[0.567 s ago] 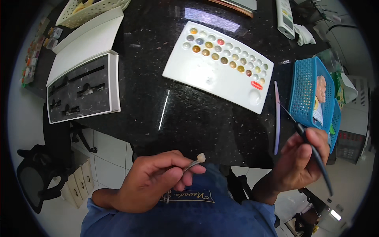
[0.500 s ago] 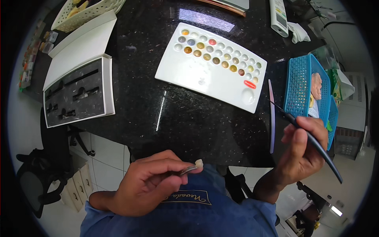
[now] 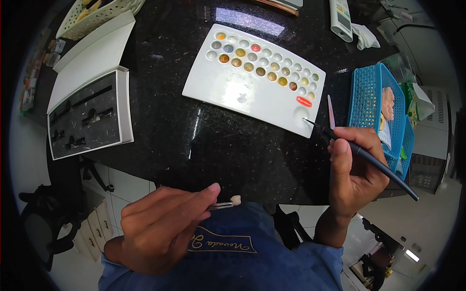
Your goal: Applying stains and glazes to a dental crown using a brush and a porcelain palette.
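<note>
While gripping a dark brush [image 3: 388, 172] in the right hand [image 3: 357, 182], has just swung its tip from beside the white palette [image 3: 213, 85] to the round well [image 3: 299, 114] in the near-right corner; cannot tell whether touching. Puts the well, apparently, within the tip's reach. Keeps a closed grip with the left hand [image 3: 160, 223] on metal tweezers [image 3: 223, 205], with a tooth-shaped piece [image 3: 236, 200] at their end, near the front edge of the desk [image 3: 233, 150]. Leaves open room between piece and palette; has less beside the pale strip [image 3: 331, 109] and blue basket [image 3: 365, 97].
</note>
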{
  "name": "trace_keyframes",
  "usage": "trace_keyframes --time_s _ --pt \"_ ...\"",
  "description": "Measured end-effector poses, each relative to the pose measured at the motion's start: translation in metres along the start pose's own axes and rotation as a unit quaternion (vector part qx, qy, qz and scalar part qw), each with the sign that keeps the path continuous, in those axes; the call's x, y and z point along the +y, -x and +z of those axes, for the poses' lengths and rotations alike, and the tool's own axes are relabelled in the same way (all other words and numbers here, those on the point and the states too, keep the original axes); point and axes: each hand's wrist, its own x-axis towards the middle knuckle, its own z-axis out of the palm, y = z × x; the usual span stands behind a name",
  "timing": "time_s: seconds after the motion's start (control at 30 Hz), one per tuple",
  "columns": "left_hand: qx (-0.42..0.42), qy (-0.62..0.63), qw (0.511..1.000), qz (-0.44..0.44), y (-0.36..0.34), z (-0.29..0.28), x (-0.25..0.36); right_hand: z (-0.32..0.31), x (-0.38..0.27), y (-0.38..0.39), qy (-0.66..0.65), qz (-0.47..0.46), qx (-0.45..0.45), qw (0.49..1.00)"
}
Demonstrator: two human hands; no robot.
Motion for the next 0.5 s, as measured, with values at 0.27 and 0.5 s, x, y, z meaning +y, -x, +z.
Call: trace_keyframes --time_s 0.27,0.5 --pt "0.045 -0.054 0.997 -0.038 0.005 0.001 0.001 -0.001 -0.003 0.001 -0.001 -0.022 0.003 1.0" --pt "0.048 -0.163 0.985 -0.033 0.004 0.001 0.009 -0.002 -0.016 0.037 -0.209 -0.099 -0.092 0.969"
